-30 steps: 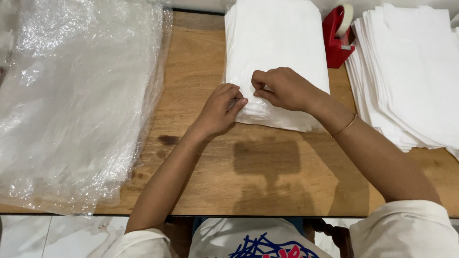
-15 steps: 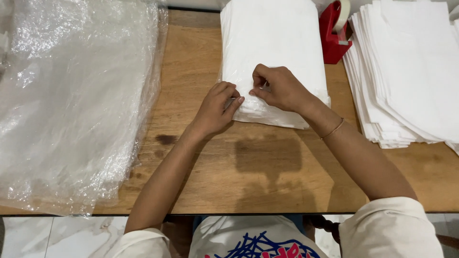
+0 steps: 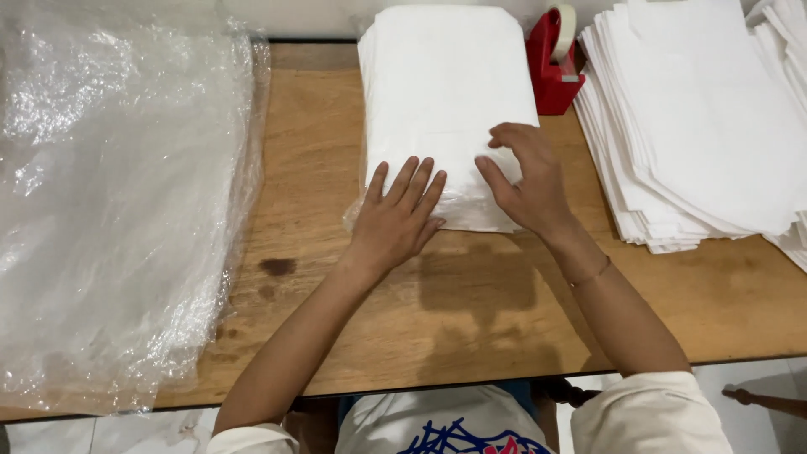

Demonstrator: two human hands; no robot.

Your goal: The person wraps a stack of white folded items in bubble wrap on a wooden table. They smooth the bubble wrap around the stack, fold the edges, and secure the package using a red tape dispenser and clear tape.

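Observation:
A white folded packet in a clear plastic sleeve [image 3: 441, 92] lies on the wooden table [image 3: 319, 134], its near end toward me. My left hand [image 3: 395, 219] lies flat on the packet's near left corner, fingers spread and pressing down. My right hand [image 3: 525, 181] rests on the near right part of the packet, fingers curved with the tips touching its surface. Neither hand grips anything.
A pile of clear plastic bags [image 3: 118, 193] covers the table's left side. A fanned stack of white folded sheets [image 3: 706, 126] fills the right side. A red tape dispenser [image 3: 555, 59] stands behind the packet, between it and the stack.
Both hands were pinched together at the packet's near edge; now they have come apart and lie flat on it, the left with fingers spread.

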